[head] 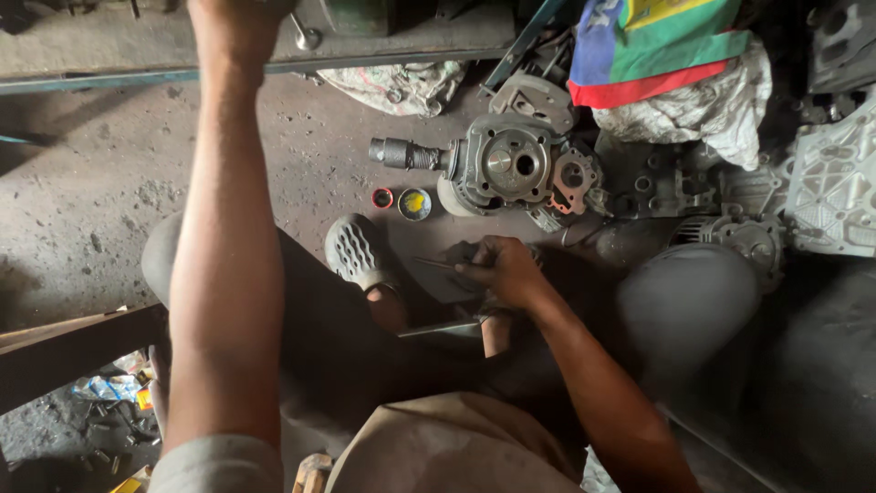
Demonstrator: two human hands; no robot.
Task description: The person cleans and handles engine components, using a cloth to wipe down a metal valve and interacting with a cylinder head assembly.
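Steel, thin and rod-shaped, the slim tool (433, 264) is pinched in the curled fingers of the right hand (500, 271), low over the dusty concrete floor (100, 173). Left hand (235, 23) reaches far up to the long grey metal beam (137, 46) at the top edge; its fingers are cut off, so I cannot tell how far open it is. Just beyond the right hand lies the grey cast-metal engine block (506, 164), with a small red ring (382, 198) and a yellow-filled round tin (414, 204) beside a grey perforated clog (358, 252).
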